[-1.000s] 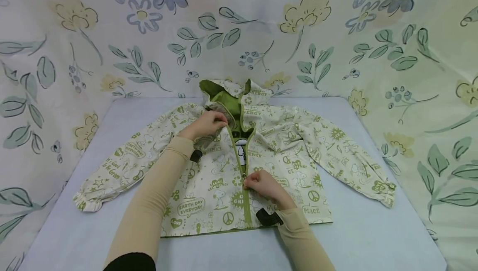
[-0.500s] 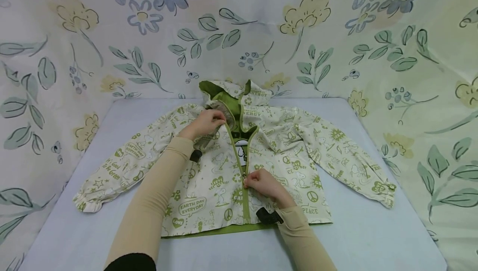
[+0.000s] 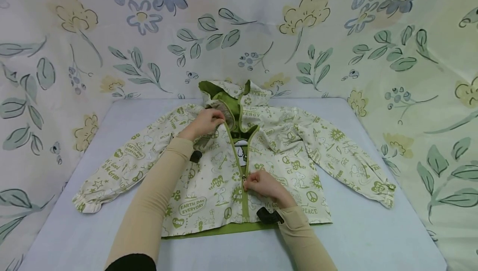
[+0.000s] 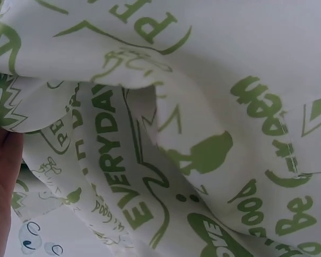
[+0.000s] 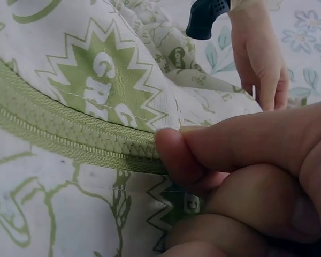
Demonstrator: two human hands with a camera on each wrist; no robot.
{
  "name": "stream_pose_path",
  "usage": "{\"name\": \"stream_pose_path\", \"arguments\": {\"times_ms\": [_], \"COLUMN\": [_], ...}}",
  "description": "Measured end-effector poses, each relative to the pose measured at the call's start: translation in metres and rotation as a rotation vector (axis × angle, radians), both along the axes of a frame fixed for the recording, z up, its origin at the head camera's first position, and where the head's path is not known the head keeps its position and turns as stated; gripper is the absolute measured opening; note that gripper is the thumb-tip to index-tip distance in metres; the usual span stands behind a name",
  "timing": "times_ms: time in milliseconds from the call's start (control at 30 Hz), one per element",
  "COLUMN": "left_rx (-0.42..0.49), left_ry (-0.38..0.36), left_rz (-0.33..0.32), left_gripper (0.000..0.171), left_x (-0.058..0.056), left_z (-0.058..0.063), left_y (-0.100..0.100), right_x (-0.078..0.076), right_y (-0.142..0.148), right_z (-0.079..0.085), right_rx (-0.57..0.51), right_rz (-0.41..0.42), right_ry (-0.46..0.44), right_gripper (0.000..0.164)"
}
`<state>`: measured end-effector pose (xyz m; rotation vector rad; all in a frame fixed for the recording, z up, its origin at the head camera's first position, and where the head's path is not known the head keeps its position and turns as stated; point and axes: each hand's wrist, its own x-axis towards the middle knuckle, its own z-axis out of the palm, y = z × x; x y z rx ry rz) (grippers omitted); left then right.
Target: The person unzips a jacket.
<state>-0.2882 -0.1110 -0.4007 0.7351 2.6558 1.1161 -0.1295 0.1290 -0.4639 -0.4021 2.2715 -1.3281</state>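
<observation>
A white jacket (image 3: 295, 159) with green print lies front up, its zipper (image 3: 245, 208) joined at the bottom and parted above into a V. Green lining and a dark cartoon print show in the gap. My left hand (image 3: 204, 124) pinches the edge of the left front panel near the collar, lifting the cloth; the left wrist view shows that cloth in folds (image 4: 134, 171). At the V's point my right hand (image 3: 264, 184) pinches the zipper pull, its thumb and forefinger hiding most of it. In the right wrist view the closed zipper teeth (image 5: 96, 136) run up to those fingertips.
Under the jacket is a pale table (image 3: 377, 238). The jacket's sleeves (image 3: 130, 152) spread out to both sides, and its hood (image 3: 257, 93) reaches the back edge. A floral curtain (image 3: 239, 26) stands behind and at the sides.
My left hand has shifted slightly left with the panel edge, and the V has widened a little. More green lining shows along the hem. My right hand stays almost in place.
</observation>
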Motion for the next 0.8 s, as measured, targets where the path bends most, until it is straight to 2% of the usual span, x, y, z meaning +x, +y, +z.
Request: {"name": "stream_pose_path", "arguments": {"times_ms": [400, 600, 800], "left_rx": [0.012, 0.019, 0.005], "left_ry": [0.000, 0.006, 0.031], "left_rz": [0.053, 0.063, 0.108], "left_gripper": [0.022, 0.022, 0.022], "left_x": [0.003, 0.001, 0.000], "left_z": [0.001, -0.001, -0.004], "left_y": [-0.001, -0.001, -0.003], "right_x": [-0.001, 0.001, 0.004], "right_y": [0.004, 0.007, 0.012], "right_z": [-0.001, -0.002, -0.002], "right_rx": [-0.008, -0.009, 0.008], "right_rz": [0.076, 0.121, 0.145], "right_ry": [-0.001, -0.024, -0.061], "right_gripper": [0.019, 0.018, 0.020]}}
